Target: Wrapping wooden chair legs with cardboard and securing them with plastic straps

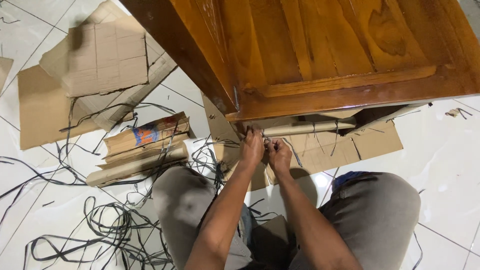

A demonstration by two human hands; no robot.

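My left hand (251, 146) and my right hand (278, 152) are close together just below the corner of a large varnished wooden panel (325, 55). Both hands pinch a black plastic strap (295, 156) that runs around a long cardboard edge guard (310, 128) lying under the panel's lower edge. My fingers are curled tight on the strap. My knees in grey trousers (380, 215) frame the lower part of the view. The exact spot where the strap is gripped is hidden by my fingers.
Loose black straps (105, 225) lie tangled over the white tiled floor on the left. Flattened cardboard sheets (100, 55) and a stack of folded cardboard guards (142, 147) lie at the left. More cardboard (370, 142) lies under the panel.
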